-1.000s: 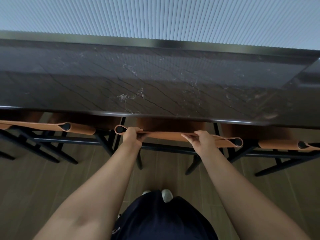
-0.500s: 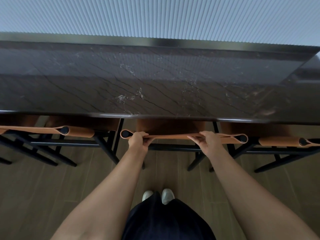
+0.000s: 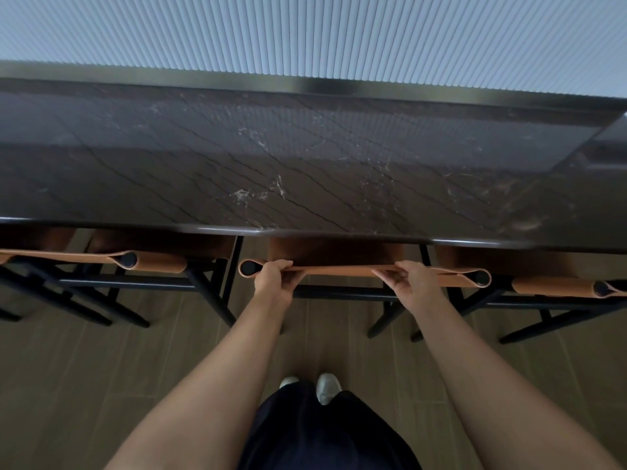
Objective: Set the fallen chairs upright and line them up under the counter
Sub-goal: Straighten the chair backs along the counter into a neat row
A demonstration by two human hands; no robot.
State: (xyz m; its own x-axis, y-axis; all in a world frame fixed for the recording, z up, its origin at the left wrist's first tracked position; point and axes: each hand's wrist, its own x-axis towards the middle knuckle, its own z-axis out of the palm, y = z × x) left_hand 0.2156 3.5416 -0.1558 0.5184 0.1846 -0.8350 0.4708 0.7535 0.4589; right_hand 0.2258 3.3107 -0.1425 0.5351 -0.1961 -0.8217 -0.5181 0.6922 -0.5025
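Observation:
Three chairs with black frames and tan leather backs stand upright under a dark marble counter [image 3: 305, 157]. The middle chair [image 3: 342, 270] is right in front of me, its seat tucked beneath the counter edge. My left hand [image 3: 274, 278] grips the leather backrest near its left end. My right hand [image 3: 412, 279] grips the same backrest towards its right end. The left chair [image 3: 149, 262] and the right chair [image 3: 556, 286] stand close on either side, their seats mostly hidden under the counter.
A ribbed pale wall [image 3: 305, 35] rises behind the counter. Wood-look floor [image 3: 84, 385] stretches around my feet [image 3: 325, 388]. Black chair legs [image 3: 217, 300] angle out towards me on both sides.
The middle chair has slid forward under the counter and its backrest has straightened to run level with the counter edge. Both hands kept their hold and moved with it.

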